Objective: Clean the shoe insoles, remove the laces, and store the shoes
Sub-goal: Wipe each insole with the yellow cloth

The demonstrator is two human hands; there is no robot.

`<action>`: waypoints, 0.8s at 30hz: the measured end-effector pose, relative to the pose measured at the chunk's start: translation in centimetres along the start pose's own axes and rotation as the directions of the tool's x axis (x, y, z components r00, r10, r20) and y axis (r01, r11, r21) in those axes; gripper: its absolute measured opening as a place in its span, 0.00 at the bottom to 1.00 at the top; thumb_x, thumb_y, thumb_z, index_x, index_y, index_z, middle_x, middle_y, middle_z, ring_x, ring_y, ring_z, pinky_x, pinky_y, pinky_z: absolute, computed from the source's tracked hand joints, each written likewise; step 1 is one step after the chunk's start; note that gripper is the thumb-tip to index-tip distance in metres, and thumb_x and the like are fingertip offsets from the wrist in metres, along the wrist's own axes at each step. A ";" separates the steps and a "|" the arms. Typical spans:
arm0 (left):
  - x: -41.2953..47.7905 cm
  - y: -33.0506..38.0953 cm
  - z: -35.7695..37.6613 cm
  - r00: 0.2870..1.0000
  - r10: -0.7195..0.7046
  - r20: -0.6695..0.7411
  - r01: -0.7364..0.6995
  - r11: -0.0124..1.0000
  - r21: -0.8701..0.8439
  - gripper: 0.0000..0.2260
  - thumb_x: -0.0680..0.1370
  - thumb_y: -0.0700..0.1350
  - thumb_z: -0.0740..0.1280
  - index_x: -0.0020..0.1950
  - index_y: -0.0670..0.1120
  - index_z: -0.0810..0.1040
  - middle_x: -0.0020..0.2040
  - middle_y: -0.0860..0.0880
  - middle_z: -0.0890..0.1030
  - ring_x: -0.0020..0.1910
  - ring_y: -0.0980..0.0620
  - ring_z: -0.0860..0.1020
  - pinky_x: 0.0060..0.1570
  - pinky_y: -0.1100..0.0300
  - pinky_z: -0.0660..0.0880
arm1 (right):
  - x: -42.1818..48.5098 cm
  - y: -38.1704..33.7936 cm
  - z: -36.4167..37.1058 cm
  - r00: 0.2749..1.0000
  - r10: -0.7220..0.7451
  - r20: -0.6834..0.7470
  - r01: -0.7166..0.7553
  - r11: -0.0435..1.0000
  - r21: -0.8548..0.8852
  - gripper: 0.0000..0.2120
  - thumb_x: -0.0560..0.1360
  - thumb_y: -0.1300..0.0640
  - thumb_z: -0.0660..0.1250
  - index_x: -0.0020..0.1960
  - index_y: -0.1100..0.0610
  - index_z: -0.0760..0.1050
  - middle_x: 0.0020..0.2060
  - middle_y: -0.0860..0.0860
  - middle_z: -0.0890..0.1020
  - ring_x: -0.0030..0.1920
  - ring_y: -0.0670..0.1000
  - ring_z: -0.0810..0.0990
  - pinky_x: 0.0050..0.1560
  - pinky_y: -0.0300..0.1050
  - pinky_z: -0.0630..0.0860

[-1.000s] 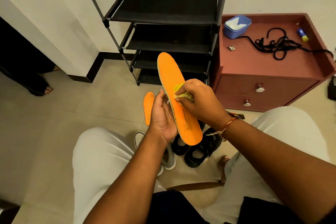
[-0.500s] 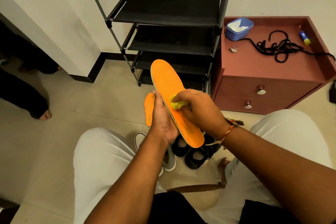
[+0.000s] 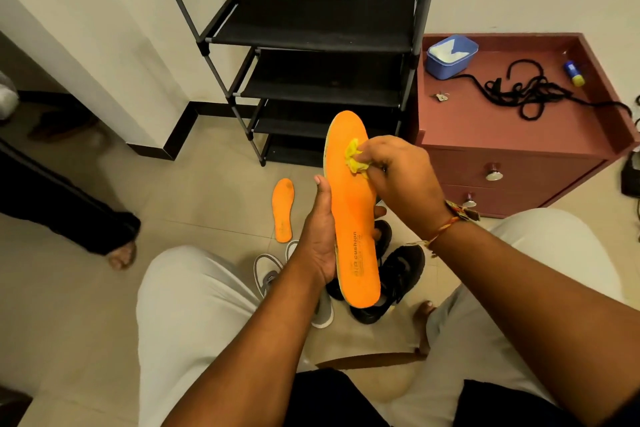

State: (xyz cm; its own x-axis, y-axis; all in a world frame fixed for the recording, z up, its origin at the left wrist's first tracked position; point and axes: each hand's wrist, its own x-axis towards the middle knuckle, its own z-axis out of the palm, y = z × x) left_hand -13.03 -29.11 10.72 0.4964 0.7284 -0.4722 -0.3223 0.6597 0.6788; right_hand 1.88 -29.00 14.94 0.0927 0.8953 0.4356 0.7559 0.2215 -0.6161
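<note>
**One insole under the cloth, shoes not yet stored**

Low in the frame, between the person's knees, the left hand point(image 3: 320, 239) grips an orange insole point(image 3: 353, 218) along its edge, with the thumb up the left side, and holds it nearly upright at centre. The right hand point(image 3: 398, 180) pinches a crumpled yellow cloth point(image 3: 355, 159) and presses it on the insole's upper half.

Behind the hands, a pair of black shoes point(image 3: 398, 274) stands on the floor, with pale grey shoes point(image 3: 268, 274) to their left. A second orange insole point(image 3: 283, 210) lies flat on the floor left of centre; I cannot tell if it has been wiped.

Further back, at top centre, stands the black shoe rack point(image 3: 311, 24), and none of the shoes is on it. At upper right, black laces point(image 3: 526, 94) lie tangled on the red cabinet point(image 3: 485, 128) near a blue tub point(image 3: 452, 54), so lace removal looks done for at least one pair.

I judge the task roughly midway: the wiping is under way and the storing is all to come.
</note>
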 end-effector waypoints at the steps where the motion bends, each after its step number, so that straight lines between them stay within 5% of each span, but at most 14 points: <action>1: 0.0 0.1 0.0 1.000 -0.005 -0.003 0.005 1.000 0.006 0.41 0.75 0.75 0.51 0.75 0.48 0.71 0.62 0.39 0.81 0.52 0.43 0.82 0.47 0.49 0.76 | -0.1 0.0 0.1 1.000 -0.002 0.004 0.002 1.000 0.001 0.10 0.72 0.70 0.69 0.49 0.61 0.83 0.51 0.56 0.83 0.54 0.54 0.82 0.57 0.50 0.79; 9: 0.4 1.1 -1.1 0.994 0.047 -0.103 -0.056 0.995 -0.078 0.35 0.77 0.72 0.48 0.69 0.50 0.76 0.65 0.40 0.80 0.64 0.37 0.78 0.66 0.39 0.72 | -2.5 -1.5 1.3 0.956 -0.026 0.293 0.019 0.999 0.028 0.07 0.72 0.61 0.73 0.50 0.53 0.83 0.51 0.51 0.83 0.52 0.52 0.82 0.54 0.53 0.80; 12: 0.5 1.6 -1.4 0.992 0.057 -0.115 -0.067 0.994 -0.090 0.36 0.78 0.71 0.51 0.71 0.46 0.75 0.64 0.39 0.81 0.63 0.38 0.79 0.66 0.39 0.73 | -3.3 -2.7 1.6 0.935 -0.093 0.341 0.063 0.993 0.096 0.08 0.72 0.63 0.73 0.50 0.54 0.84 0.51 0.50 0.84 0.51 0.52 0.82 0.54 0.52 0.79; 16: 0.0 0.8 -0.3 0.998 0.017 -0.055 -0.019 0.999 -0.041 0.31 0.79 0.69 0.51 0.65 0.49 0.78 0.62 0.40 0.82 0.59 0.40 0.81 0.62 0.42 0.75 | -2.2 -2.3 0.8 0.968 -0.095 0.234 0.090 0.995 0.033 0.08 0.73 0.64 0.71 0.49 0.55 0.83 0.50 0.51 0.84 0.52 0.52 0.82 0.56 0.50 0.79; 20: -0.2 0.2 0.1 0.998 -0.035 0.057 0.033 0.999 0.032 0.32 0.78 0.68 0.57 0.75 0.49 0.70 0.59 0.40 0.80 0.47 0.44 0.81 0.44 0.50 0.78 | 0.2 0.3 -0.6 1.000 -0.008 0.020 0.008 1.000 -0.015 0.08 0.72 0.67 0.70 0.49 0.59 0.82 0.50 0.55 0.83 0.53 0.54 0.81 0.58 0.50 0.79; 24: 0.3 -0.1 -0.2 0.995 -0.049 0.087 0.044 0.998 0.055 0.33 0.78 0.67 0.60 0.77 0.49 0.66 0.57 0.40 0.81 0.42 0.46 0.82 0.39 0.53 0.78 | 0.1 1.0 -1.0 0.996 0.076 -0.049 -0.074 0.996 0.040 0.07 0.74 0.65 0.70 0.51 0.58 0.82 0.51 0.53 0.82 0.52 0.50 0.80 0.54 0.48 0.80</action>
State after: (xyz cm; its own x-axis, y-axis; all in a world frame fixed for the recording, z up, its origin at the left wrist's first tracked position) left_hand -13.03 -28.94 10.44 0.5798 0.6766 -0.4538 -0.2554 0.6799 0.6874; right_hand 3.25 -29.07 15.03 0.1818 0.8894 0.4193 0.7203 0.1699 -0.6726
